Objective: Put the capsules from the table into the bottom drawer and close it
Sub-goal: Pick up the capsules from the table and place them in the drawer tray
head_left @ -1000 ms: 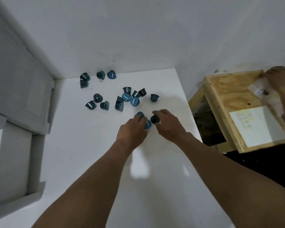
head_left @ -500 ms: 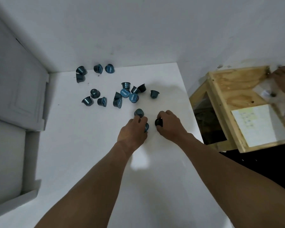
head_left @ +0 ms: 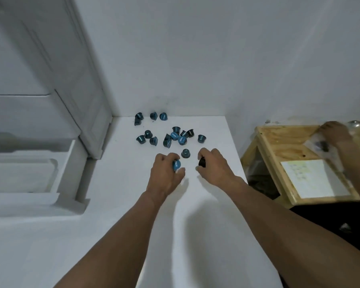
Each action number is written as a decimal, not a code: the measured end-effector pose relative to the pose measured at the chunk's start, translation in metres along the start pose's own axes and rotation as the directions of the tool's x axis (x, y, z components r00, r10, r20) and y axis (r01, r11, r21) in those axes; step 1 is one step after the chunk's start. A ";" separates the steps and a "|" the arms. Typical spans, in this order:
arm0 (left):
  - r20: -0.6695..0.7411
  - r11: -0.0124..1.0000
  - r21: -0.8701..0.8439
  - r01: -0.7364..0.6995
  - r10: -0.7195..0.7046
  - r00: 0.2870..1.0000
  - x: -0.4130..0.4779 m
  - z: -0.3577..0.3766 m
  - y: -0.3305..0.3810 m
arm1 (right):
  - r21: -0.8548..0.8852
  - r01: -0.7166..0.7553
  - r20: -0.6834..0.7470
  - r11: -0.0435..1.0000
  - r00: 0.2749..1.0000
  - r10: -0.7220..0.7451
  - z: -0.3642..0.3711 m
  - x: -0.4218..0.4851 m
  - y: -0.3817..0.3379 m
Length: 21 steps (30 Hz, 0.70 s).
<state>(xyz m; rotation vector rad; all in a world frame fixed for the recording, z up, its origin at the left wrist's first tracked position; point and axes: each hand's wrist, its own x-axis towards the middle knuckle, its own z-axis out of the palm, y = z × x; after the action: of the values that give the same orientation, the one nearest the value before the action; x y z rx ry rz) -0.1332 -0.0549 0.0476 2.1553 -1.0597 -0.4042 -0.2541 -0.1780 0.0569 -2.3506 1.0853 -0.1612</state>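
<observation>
Several blue capsules (head_left: pixel 170 138) lie scattered on the white table (head_left: pixel 123 204) near its far edge. My left hand (head_left: pixel 165 175) grips a blue capsule (head_left: pixel 176 164) with its label facing right. My right hand (head_left: pixel 214 166) pinches a dark capsule (head_left: pixel 202 162). Both hands hover just above the table. One loose capsule (head_left: pixel 185 153) stands between them. At the left, the white drawer unit (head_left: pixel 87 121) has its bottom drawer (head_left: pixel 40 183) pulled open.
A wooden stand (head_left: pixel 283 146) sits right of the table, with a white sheet (head_left: pixel 314 177) on top. Another person's hand (head_left: pixel 334 132) rests on a plastic bag there. White walls close the far side.
Both hands have lifted their capsules off the table and drawn apart a little. The camera has tilted up, bringing the open drawer and more wall into view.
</observation>
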 end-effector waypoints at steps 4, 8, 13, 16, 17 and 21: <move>-0.145 1.000 0.018 0.014 -0.011 0.989 -0.048 -0.035 0.010 | 0.000 0.083 -0.058 0.997 0.995 -0.082 -0.013 -0.041 -0.033; -0.225 0.998 0.064 0.025 -0.010 0.974 -0.094 -0.080 0.007 | 0.007 0.183 -0.101 0.983 0.978 -0.181 -0.014 -0.081 -0.078; -0.324 0.995 0.035 0.097 -0.081 0.943 -0.131 -0.141 -0.011 | 0.017 0.301 -0.080 0.953 0.951 -0.299 0.001 -0.110 -0.136; -0.374 0.990 0.078 0.113 -0.076 0.924 -0.150 -0.179 -0.030 | 0.011 0.341 -0.066 0.940 0.938 -0.339 0.017 -0.116 -0.176; -0.394 0.989 0.091 0.116 -0.071 0.916 -0.156 -0.193 -0.039 | 0.013 0.351 -0.062 0.936 0.935 -0.349 0.023 -0.118 -0.191; -0.414 0.981 0.113 0.157 -0.097 0.905 -0.176 -0.247 -0.082 | 0.010 0.388 -0.039 0.922 0.921 -0.387 0.054 -0.126 -0.259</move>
<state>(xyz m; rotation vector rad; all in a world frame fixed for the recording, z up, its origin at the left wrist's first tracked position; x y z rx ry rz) -0.0615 0.2292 0.1621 2.3097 -0.7311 0.0722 -0.1470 0.0751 0.1602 -2.5307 0.6166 -0.3576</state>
